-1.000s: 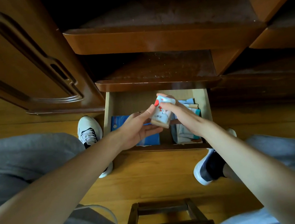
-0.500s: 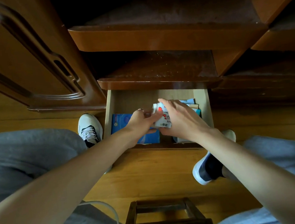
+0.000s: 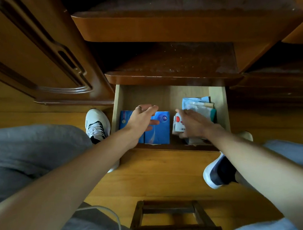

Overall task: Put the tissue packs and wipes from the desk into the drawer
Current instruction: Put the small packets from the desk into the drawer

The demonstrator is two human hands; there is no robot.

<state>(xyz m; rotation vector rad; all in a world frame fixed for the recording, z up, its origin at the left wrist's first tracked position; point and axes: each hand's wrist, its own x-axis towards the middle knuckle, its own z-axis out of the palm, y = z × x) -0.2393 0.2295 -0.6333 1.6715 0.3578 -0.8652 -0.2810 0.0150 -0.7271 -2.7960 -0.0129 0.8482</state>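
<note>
Drawer (image 3: 121, 99), pulled out from under the dark wooden desk (image 3: 174, 27), is the biggest container in view and shows pale inner walls and a bare strip of floor at its back. Its left half holds a flat blue pack (image 3: 158, 133) with a round seal near its top edge, lying flat and reaching almost to the front rail. Its right half holds a loose heap of pale packets (image 3: 196, 104), light blue and white with a teal edge showing at the right wall, stacked unevenly toward the back. Between the blue pack and that heap, near the middle of the drawer, stands a small white wipes pack (image 3: 176, 123) with red marks, just beside the blue pack's right edge. The left hand (image 3: 141, 118), a ring on one finger, hovers over the blue pack with its fingers straight and spread, gripping nothing. The right hand (image 3: 193, 123) lies over the wipes pack and the heap's near end, fingers extended and relaxed, touching the wipes pack at its side; whether the thumb presses it cannot be told. Below the drawer, on the wood floor (image 3: 162, 170), sit a white shoe (image 3: 96, 125) and a dark shoe (image 3: 219, 173), and a small wooden stool (image 3: 170, 220) stands nearest the camera.
</note>
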